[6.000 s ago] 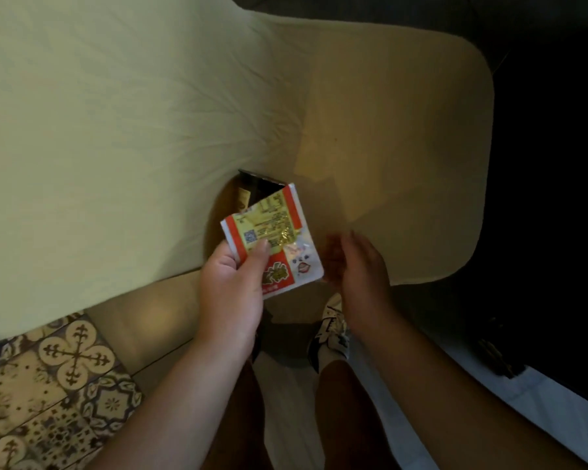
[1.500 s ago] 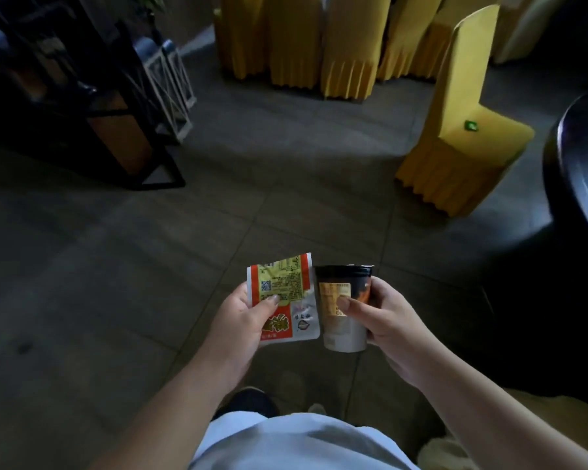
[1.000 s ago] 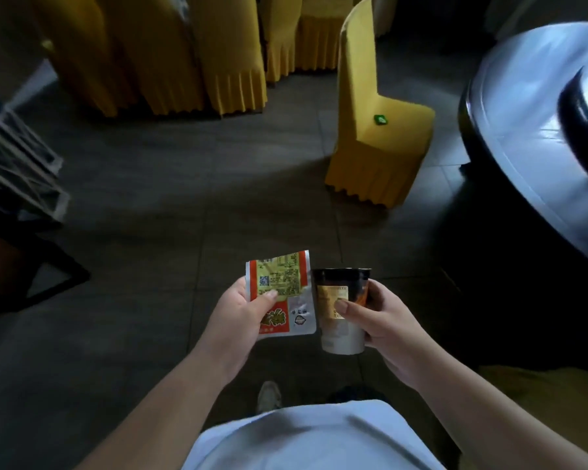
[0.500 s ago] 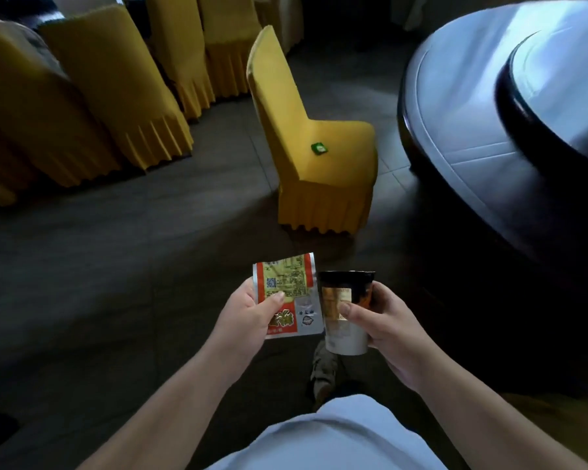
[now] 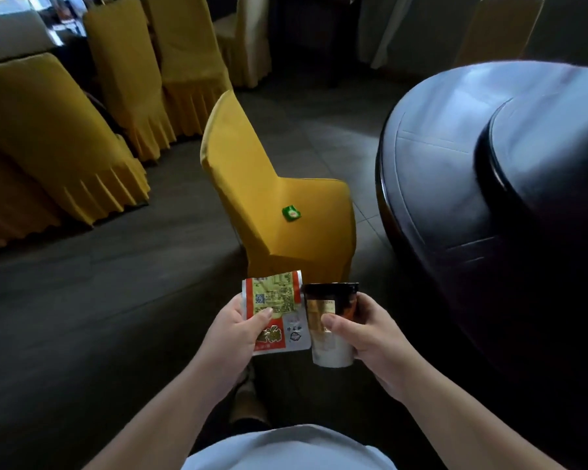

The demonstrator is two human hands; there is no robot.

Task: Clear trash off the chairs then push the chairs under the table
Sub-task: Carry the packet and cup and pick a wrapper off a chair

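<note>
— Well, held what, and where?
— Left hand (image 5: 233, 330): gripped a red-and-yellow snack wrapper (image 5: 275, 313), thumb pressed across its face, low in the near middle. Right hand (image 5: 367, 334): wrapped round a dark paper cup (image 5: 330, 323), upright, just beside the wrapper's right edge.
— And further off?
— Stood just beyond both hands: a yellow-covered chair (image 5: 286, 195), back to the left, seat facing the dark round table (image 5: 455, 157) on the right, near it but not tucked under. Lay on that seat: a small green wrapper (image 5: 292, 212), untouched.
— Anything else?
— Ranged along the far left: more yellow-covered chairs (image 5: 58, 137). Showed below the hands: a shoe (image 5: 246, 393) on the dark tiled floor (image 5: 99, 317).
</note>
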